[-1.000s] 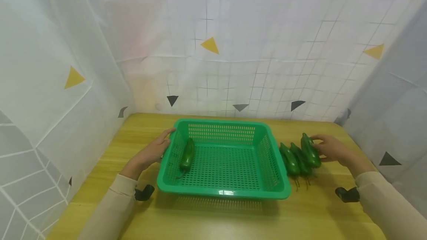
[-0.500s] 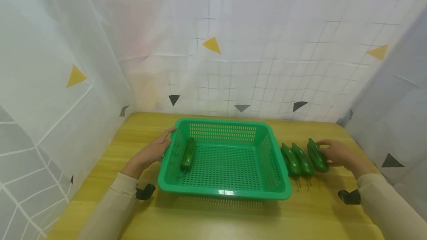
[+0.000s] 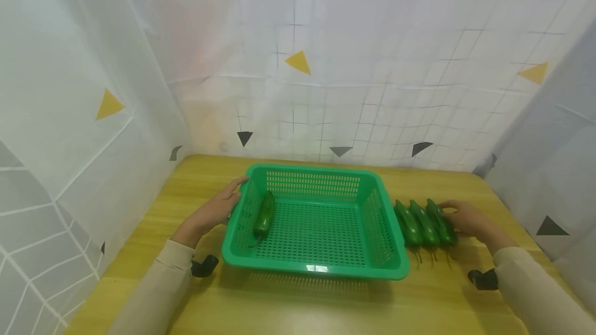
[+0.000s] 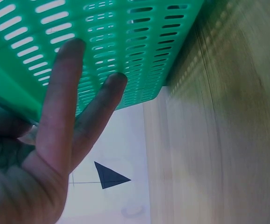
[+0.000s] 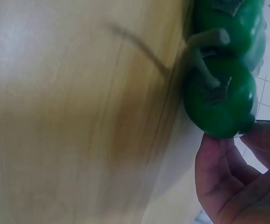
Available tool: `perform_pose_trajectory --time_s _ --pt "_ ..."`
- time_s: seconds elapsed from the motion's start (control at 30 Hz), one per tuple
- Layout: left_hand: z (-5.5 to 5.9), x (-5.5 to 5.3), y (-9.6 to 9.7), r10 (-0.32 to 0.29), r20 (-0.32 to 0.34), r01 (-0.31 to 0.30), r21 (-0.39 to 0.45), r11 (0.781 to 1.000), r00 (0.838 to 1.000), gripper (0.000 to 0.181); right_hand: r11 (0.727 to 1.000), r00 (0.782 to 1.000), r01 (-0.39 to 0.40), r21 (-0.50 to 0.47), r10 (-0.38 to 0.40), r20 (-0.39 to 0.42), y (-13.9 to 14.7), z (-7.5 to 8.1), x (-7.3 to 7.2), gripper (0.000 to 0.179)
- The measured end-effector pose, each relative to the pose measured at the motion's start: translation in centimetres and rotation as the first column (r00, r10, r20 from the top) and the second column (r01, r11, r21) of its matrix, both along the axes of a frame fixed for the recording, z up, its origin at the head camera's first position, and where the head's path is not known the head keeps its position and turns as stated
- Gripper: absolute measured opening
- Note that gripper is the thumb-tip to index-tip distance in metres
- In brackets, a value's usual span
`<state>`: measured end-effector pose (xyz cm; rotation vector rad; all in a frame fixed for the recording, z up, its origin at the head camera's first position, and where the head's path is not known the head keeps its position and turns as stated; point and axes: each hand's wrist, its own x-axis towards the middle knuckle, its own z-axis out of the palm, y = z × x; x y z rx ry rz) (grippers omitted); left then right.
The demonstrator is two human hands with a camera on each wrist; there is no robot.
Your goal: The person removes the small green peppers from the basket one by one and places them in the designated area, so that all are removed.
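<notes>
A green plastic basket [image 3: 316, 272] stands on the table, one green pepper [image 3: 265, 215] lying inside along its left wall. My left hand [image 3: 215, 212] rests against the basket's left side. In the left wrist view two straight fingers [image 4: 60, 107] touch the slotted wall from outside. Right of the basket, three green peppers lie side by side: a left one [image 3: 410, 225], a middle one [image 3: 426, 225] and a right one [image 3: 441, 224]. My right hand [image 3: 467, 219] pinches the right pepper from its outer side; the right wrist view shows thumb and fingers at its edge.
The wooden table [image 3: 298, 309] extends in front of the basket. White patterned sheeting [image 3: 335, 102] hangs behind the table and along both sides. Black wrist mounts [image 3: 483, 279] stick out beside the beige sleeves [image 3: 531, 283].
My right hand has lowered the right pepper, first from over the middle pepper, then rightward, and into line beside the other two. My left hand keeps its place at the basket.
</notes>
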<state>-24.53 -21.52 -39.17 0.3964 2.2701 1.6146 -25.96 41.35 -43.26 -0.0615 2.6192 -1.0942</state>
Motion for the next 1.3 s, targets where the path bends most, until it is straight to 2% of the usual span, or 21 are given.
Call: perform_pose_trajectory --time_s 0.27,0.47,0.67,0.83,1.0,1.3 --pt "0.1 0.1 0.0 -0.005 -0.005 0.005 -0.006 1.0 1.0 0.051 0.999 0.999 0.034 0.015 -0.034 0.014 0.1 -0.6 0.2 0.049" --pt "0.1 0.2 0.0 -0.006 -0.005 0.006 -0.005 1.0 1.0 0.051 0.994 0.999 0.011 0.106 -0.006 -0.051 0.4 -0.6 0.3 0.051" --pt "0.1 0.1 0.1 -0.012 -0.013 0.012 -0.004 1.0 1.0 0.051 0.998 0.999 0.042 0.05 -0.042 -0.004 0.7 -0.1 0.4 0.057" --pt "0.0 0.1 0.1 -0.009 -0.011 0.009 -0.006 1.0 1.0 0.05 0.997 0.995 0.037 0.069 -0.03 -0.092 0.4 0.5 0.8 0.059" --pt "0.1 0.1 0.0 -0.007 -0.001 0.007 -0.005 1.0 1.0 0.05 0.991 0.98 0.054 0.119 -0.029 -0.199 -0.7 1.2 1.0 0.064" --pt "0.2 0.1 0.0 -0.013 -0.004 0.013 -0.004 1.0 1.0 0.051 0.995 0.967 0.029 0.091 -0.004 -0.255 -2.9 2.8 0.7 0.062"
